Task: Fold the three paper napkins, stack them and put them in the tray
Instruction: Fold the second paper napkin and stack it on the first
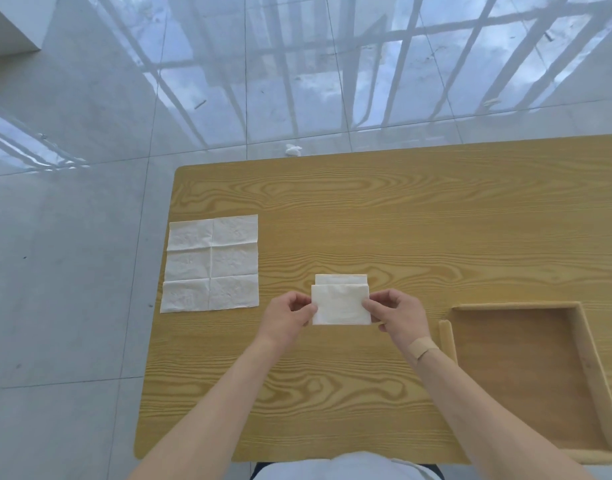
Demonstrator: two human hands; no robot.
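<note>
I am looking down on a wooden table [384,216] with strong wavy grain and rounded corners. Around it lies a glossy pale tiled floor [90,237] that mirrors window bars. A small crumpled white scrap [293,150] sits on the floor just beyond the table's far edge.

Taking the wooden tray [526,382] as landmark: its raised rim is the only wall on the surface [366,216], and its bare floor is reachable from above. Between the tray's left rim and the folded napkins [341,303], which both hands [290,315] grip by the sides, lies a strip of bare wood. Far left of the tray an unfolded napkin [211,263] lies flat, with bare wood beyond the tray's far rim.
</note>
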